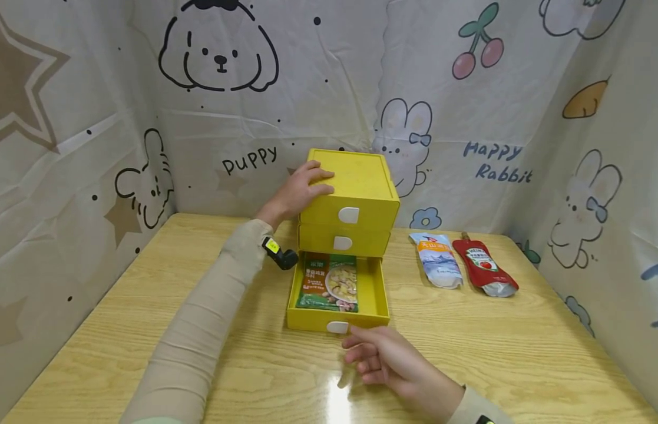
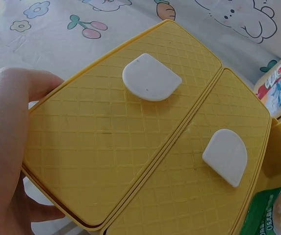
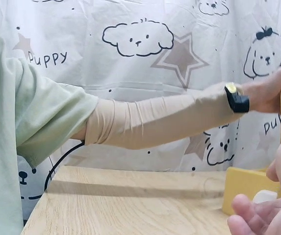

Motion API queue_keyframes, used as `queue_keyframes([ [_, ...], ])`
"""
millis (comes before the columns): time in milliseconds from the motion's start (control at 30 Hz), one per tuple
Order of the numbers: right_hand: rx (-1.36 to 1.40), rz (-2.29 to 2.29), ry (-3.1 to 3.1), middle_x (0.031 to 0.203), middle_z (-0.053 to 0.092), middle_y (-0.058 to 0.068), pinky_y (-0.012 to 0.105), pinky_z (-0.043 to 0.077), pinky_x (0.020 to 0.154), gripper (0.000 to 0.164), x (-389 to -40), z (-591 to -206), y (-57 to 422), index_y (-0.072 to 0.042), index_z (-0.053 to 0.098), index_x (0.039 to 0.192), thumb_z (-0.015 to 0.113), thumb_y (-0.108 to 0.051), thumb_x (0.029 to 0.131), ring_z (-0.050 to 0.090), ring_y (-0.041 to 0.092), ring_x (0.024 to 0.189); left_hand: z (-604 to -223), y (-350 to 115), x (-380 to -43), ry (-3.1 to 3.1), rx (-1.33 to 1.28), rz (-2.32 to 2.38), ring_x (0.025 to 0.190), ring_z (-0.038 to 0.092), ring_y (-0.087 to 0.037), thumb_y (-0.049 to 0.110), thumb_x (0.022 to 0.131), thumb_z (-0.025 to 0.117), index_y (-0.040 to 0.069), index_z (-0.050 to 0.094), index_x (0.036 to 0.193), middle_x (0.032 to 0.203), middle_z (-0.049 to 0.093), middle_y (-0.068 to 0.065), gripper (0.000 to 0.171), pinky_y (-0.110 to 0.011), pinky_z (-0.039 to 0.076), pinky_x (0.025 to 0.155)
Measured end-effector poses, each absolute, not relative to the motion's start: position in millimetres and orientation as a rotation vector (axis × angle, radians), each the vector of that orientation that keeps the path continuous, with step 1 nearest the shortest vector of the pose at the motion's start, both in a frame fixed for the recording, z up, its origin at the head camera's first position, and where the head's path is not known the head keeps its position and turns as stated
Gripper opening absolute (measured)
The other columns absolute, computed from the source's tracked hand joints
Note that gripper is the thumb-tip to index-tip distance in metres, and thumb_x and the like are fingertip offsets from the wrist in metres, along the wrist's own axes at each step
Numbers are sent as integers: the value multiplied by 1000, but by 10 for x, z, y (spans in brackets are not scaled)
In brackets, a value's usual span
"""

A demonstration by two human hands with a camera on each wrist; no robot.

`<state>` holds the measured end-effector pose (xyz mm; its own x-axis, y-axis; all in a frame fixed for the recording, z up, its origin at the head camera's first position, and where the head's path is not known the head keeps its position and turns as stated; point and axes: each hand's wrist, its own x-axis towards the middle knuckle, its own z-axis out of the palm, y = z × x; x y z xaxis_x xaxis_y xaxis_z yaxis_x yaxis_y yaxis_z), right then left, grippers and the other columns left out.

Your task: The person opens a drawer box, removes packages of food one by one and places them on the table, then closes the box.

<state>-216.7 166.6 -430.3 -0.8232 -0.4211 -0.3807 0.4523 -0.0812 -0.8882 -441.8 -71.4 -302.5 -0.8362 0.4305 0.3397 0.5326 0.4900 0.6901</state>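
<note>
A yellow drawer unit (image 1: 355, 176) stands at the back of the table, its bottom drawer (image 1: 372, 294) pulled out. In that drawer lies a green and brown food packet (image 1: 329, 282) with a picture of a dish. My left hand (image 1: 302, 188) rests on the unit's upper left corner, fingers spread over the top; the left wrist view shows part of the hand (image 2: 5, 142) along the left side as well. In front of the drawer's white pull tab (image 1: 337, 327), my right hand (image 1: 384, 359) has loosely bent fingers and holds nothing; whether a fingertip touches the tab cannot be told.
To the right of the unit lie a white, blue and orange pouch (image 1: 437, 260) and a red ketchup pouch (image 1: 483, 265) with a spout. The two upper drawers, with white tabs (image 1: 349, 215), are closed. A printed curtain (image 1: 286, 118) encloses the wooden table (image 1: 254, 365).
</note>
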Motion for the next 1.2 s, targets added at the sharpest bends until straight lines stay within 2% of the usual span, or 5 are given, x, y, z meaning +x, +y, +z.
queue_keyframes([
  [267,-126,-1864,1779,95,74,11,24,57,58,45,-2222,-3913,1855,8,63,125,58,-33,106,70,11,68,-3037,-714,-4446,-2605,-839,-1266,153,19,-33,36,105,58,8,58,148,168,22,-15,51,-49,19,122],
  [600,-223,-1683,2235,116,71,18,40,60,74,50,-2535,-3525,1882,4,58,138,55,-36,108,72,32,97,-3044,-712,-4429,-2615,-835,-1257,153,19,-33,37,105,57,9,58,148,168,22,-14,52,-50,20,122],
  [900,-238,-1415,2572,131,66,15,45,59,85,59,-2858,-3523,1694,-2,59,143,61,-45,104,66,34,113,-3046,-697,-4432,-2609,-814,-1253,153,20,-33,39,103,58,10,59,147,168,23,-13,53,-51,19,121],
  [1100,-171,-1283,2631,136,62,17,47,55,92,63,-3053,-3598,1540,2,61,140,59,-49,103,61,36,116,-3055,-702,-4451,-2598,-828,-1242,153,20,-32,38,103,59,9,59,147,168,23,-14,53,-50,20,121],
  [1200,-145,-1320,2557,146,55,21,52,50,99,68,-3128,-3670,1486,8,54,144,58,-48,104,54,39,128,-3058,-709,-4461,-2599,-836,-1229,153,20,-32,38,103,59,9,59,147,168,23,-15,53,-50,20,121],
])
